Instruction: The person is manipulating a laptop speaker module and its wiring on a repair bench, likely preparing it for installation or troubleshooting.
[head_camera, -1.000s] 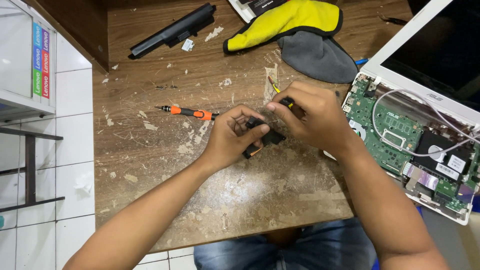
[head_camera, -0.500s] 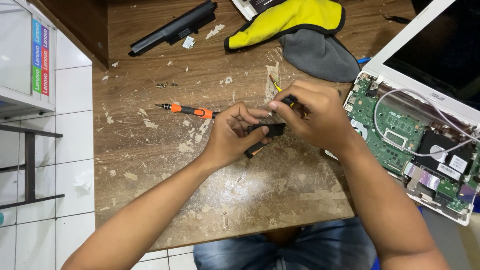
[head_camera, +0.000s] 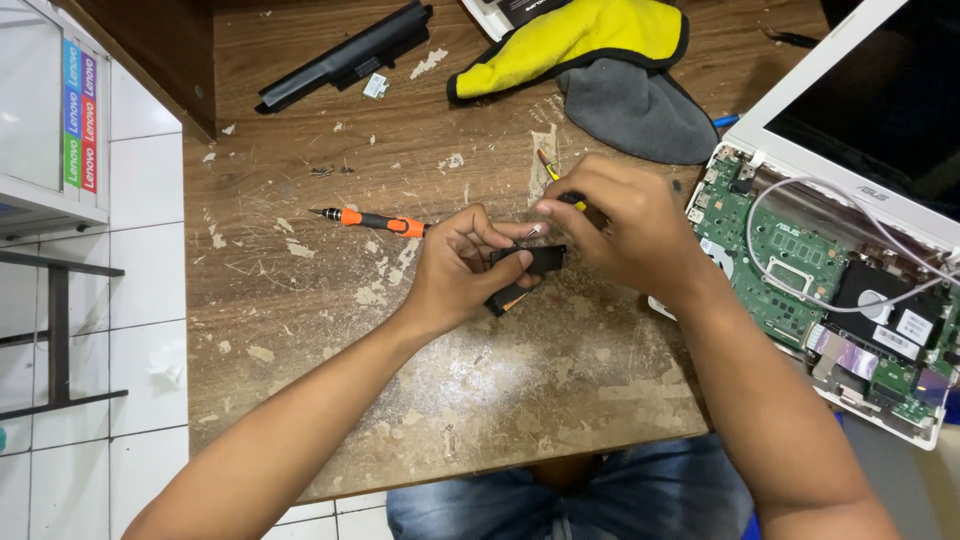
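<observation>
My left hand (head_camera: 455, 270) grips a small flat black part (head_camera: 525, 268) just above the worn wooden table (head_camera: 480, 400). My right hand (head_camera: 625, 225) is closed around a thin tool with a yellow and black handle (head_camera: 553, 180), its tip down at the top of the black part. An orange and black screwdriver (head_camera: 370, 220) lies on the table just left of my left hand. At the right an opened white laptop (head_camera: 850, 250) shows its green circuit board (head_camera: 790, 260) and a loose white cable.
A long black battery bar (head_camera: 345, 55) lies at the table's back left. A yellow cloth (head_camera: 580, 40) and a grey pouch (head_camera: 635, 110) sit behind my hands. Tiny screws (head_camera: 322, 171) and white flakes are scattered about. White floor tiles and a shelf unit (head_camera: 45, 120) are to the left.
The black part has turned a little in my left hand and my right hand has shifted slightly over it. Everything else stays put.
</observation>
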